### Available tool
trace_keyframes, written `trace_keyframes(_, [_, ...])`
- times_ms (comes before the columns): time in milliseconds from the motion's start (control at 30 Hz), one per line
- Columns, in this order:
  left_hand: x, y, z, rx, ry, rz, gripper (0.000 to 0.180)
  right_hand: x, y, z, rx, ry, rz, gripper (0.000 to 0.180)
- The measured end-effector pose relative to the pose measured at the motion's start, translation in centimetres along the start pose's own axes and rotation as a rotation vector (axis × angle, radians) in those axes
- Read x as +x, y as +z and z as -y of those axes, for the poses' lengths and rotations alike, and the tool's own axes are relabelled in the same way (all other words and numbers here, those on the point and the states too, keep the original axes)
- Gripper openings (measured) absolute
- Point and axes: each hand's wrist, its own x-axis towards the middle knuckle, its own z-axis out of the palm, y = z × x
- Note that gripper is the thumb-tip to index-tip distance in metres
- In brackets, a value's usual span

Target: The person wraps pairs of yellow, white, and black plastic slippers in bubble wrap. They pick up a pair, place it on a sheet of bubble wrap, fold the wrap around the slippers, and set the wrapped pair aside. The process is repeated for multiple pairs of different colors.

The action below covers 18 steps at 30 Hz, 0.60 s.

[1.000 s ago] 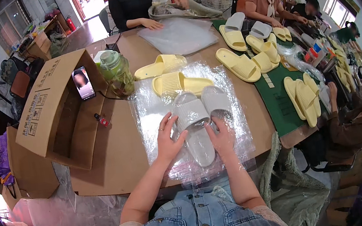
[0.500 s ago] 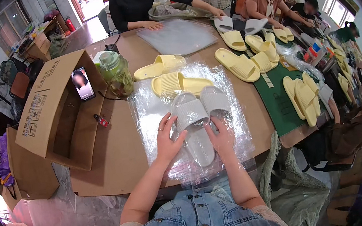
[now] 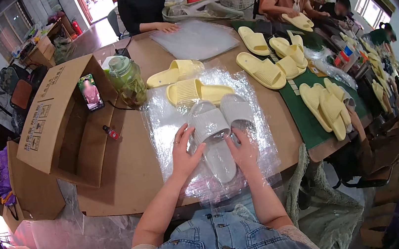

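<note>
A pair of grey slippers lies side by side on shiny clear plastic bags in front of me. Whether the pair is on or inside the top bag, I cannot tell. Along the outer edge of the left slipper rests my left hand, fingers apart, thumb toward the opening. My right hand lies over the right slipper, thumb stretched up between the two and fingers reaching forward. Just beyond the grey pair are two yellow slippers, one behind the other, their ends partly overlapping the bags.
A cardboard box with a phone stands left, beside a green jar and a small red bottle. Flat plastic sheets lie at the back. More yellow slippers cover a green mat at right, where co-workers sit.
My hands and the grey pair stay put. Across the table, a co-worker has lifted grey slippers off the table. At right, yellow slippers have shifted left, and another person has picked one up.
</note>
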Motion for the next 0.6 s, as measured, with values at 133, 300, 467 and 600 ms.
trace_keyframes(133, [-0.08, 0.04, 0.09, -0.002, 0.0, 0.001, 0.06, 0.07, -0.38, 0.41, 0.019, -0.001, 0.014, 0.044])
trace_keyframes(300, [-0.07, -0.04, 0.04, 0.0, 0.001, 0.005, 0.061, 0.07, -0.43, 0.43, 0.003, -0.044, -0.013, 0.042])
trace_keyframes(467, [-0.12, -0.04, -0.04, -0.006, 0.003, -0.002, 0.061, 0.13, -0.72, 0.99, -0.012, -0.014, 0.009, 0.041])
trace_keyframes(600, [-0.13, 0.23, 0.21, -0.008, -0.003, 0.001, 0.06, -0.08, -0.31, 0.32, 0.005, -0.005, 0.0, 0.045])
